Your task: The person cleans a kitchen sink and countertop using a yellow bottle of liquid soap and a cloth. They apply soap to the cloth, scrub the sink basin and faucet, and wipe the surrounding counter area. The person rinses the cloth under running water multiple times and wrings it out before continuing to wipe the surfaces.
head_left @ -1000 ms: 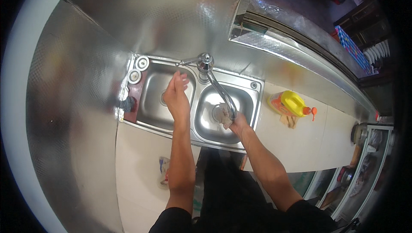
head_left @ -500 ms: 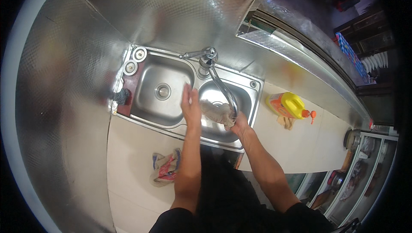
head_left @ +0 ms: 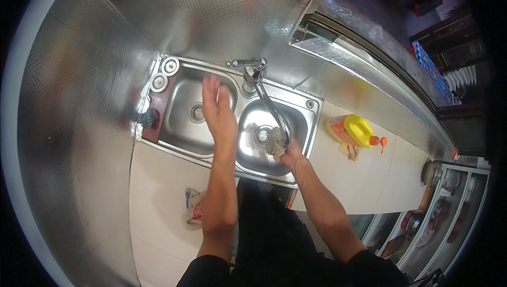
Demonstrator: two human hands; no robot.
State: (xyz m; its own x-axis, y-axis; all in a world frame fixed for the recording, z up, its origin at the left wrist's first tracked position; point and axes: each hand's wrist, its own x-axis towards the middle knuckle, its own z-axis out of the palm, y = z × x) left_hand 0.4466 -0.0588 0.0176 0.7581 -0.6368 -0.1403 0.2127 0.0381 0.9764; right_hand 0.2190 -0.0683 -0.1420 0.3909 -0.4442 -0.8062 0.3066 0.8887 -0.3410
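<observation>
My left hand [head_left: 218,110] is over the left sink basin [head_left: 177,104], with fingers stretched out and nothing in them. Over the right basin [head_left: 248,157], my right hand [head_left: 292,155] grips a bunched grey-brown cloth [head_left: 274,143]. That cloth hangs right by the spout of the chrome tap [head_left: 270,102], whose lever [head_left: 240,63] points left. The spout partly covers the cloth and the fingers. Whether water is running I cannot tell.
Two drain strainers [head_left: 159,82] and a dark scouring pad [head_left: 148,118] lie on the sink's left ledge. A second cloth [head_left: 193,210] rests on the counter, partly behind my left forearm. Right of the sink lies a yellow detergent bottle [head_left: 351,129] beside a tan cloth [head_left: 348,151].
My left hand has moved left and away from the cloth, up over the left basin. The cloth, stretched out before, is now bunched at my right hand. The tap lever sits at a slightly different angle.
</observation>
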